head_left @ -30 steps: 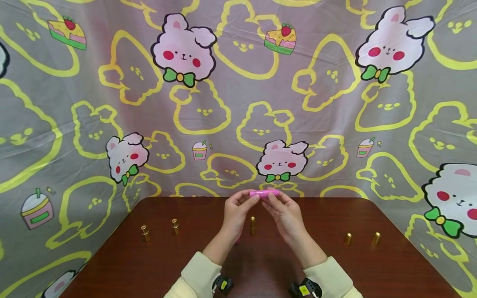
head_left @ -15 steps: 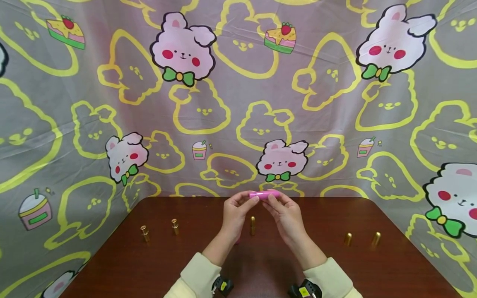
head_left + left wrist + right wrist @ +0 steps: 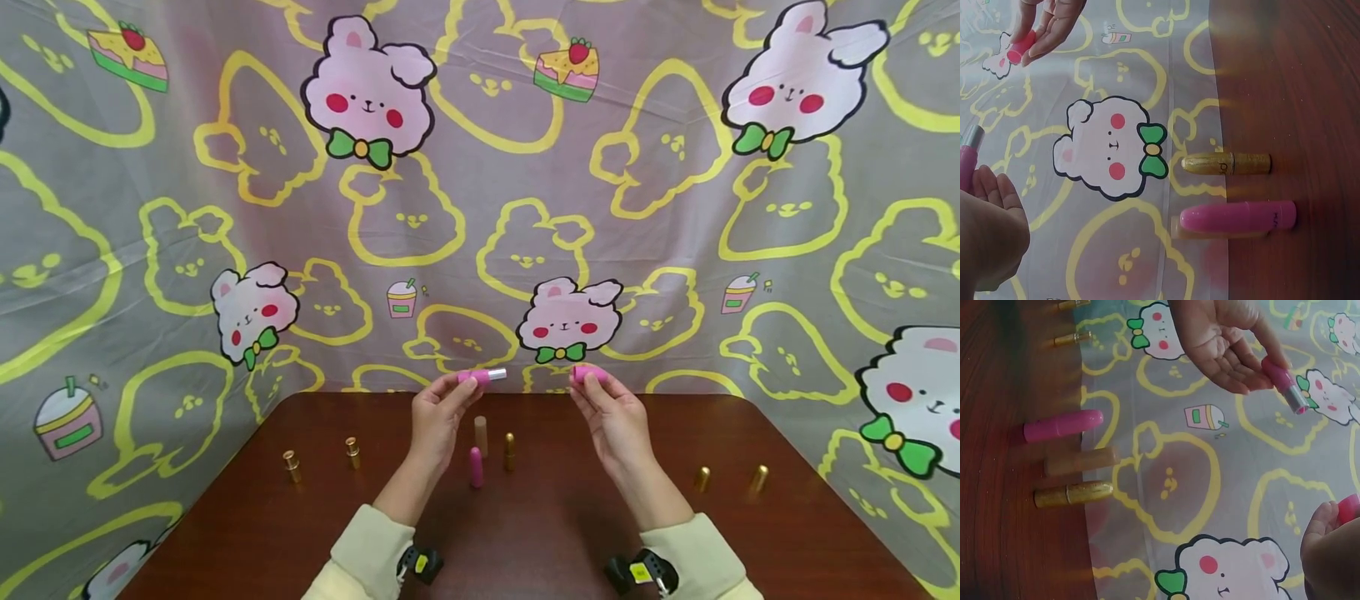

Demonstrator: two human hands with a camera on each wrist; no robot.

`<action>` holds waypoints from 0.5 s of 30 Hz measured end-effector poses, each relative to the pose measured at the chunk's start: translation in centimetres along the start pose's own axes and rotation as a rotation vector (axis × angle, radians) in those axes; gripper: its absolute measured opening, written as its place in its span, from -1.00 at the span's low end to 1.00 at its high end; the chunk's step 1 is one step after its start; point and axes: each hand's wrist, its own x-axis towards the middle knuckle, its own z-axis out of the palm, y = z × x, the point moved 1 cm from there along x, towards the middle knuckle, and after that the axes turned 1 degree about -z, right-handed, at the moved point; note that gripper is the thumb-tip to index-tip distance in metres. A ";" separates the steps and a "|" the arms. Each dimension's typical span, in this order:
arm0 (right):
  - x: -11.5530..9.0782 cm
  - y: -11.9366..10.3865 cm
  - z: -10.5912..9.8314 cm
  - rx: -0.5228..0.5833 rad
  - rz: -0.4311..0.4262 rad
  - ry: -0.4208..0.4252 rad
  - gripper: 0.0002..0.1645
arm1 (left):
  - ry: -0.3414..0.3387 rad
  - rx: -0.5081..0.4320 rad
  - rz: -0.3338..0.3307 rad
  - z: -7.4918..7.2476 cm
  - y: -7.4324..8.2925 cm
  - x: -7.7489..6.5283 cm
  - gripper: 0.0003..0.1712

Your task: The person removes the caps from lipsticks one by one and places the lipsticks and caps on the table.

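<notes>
Plainly, at the left we see two gold lipstick bases upright on the desk, which the left sleeve could topple. Next, the left hand has its fingers clamped on an uncapped pink lipstick base, raised; a slack pinch might drop it onto the standing pink lipstick, beige tube or gold lipstick. Farther right, the right hand's fingers pinch the pink cap; if brought in crooked, it could scrape the silver collar. Rightmost, we see two gold caps.
</notes>
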 end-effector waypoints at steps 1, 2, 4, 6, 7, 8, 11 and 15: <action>0.0 0.0 0.0 -0.001 0.004 0.006 -0.85 | 0.005 0.004 -0.002 -0.1 0.1 0.0 -0.82; 0.0 0.0 -0.1 -0.003 0.006 0.013 -0.85 | 0.007 0.004 -0.003 -0.2 0.1 0.0 -0.81; 0.0 -0.1 -0.2 -0.008 0.006 0.022 -0.85 | 0.008 0.003 -0.001 -0.5 0.2 0.0 -0.79; 0.0 -0.3 -0.5 -0.015 0.002 0.024 -0.85 | 0.002 0.003 0.001 -0.9 0.3 0.1 -0.79; 0.1 -0.3 -0.6 -0.017 -0.001 0.024 -0.85 | 0.001 0.002 0.003 -1.0 0.3 0.1 -0.79; 0.1 -0.4 -0.8 -0.018 -0.005 0.021 -0.84 | -0.001 0.000 0.005 -1.2 0.3 0.1 -0.79; 0.2 -0.6 -1.4 -0.019 -0.023 0.009 -0.82 | 0.002 0.001 0.004 -1.8 0.6 0.2 -0.81; 0.2 -1.0 -2.2 -0.021 -0.039 -0.004 -0.83 | 0.011 0.001 -0.003 -2.5 1.0 0.2 -0.83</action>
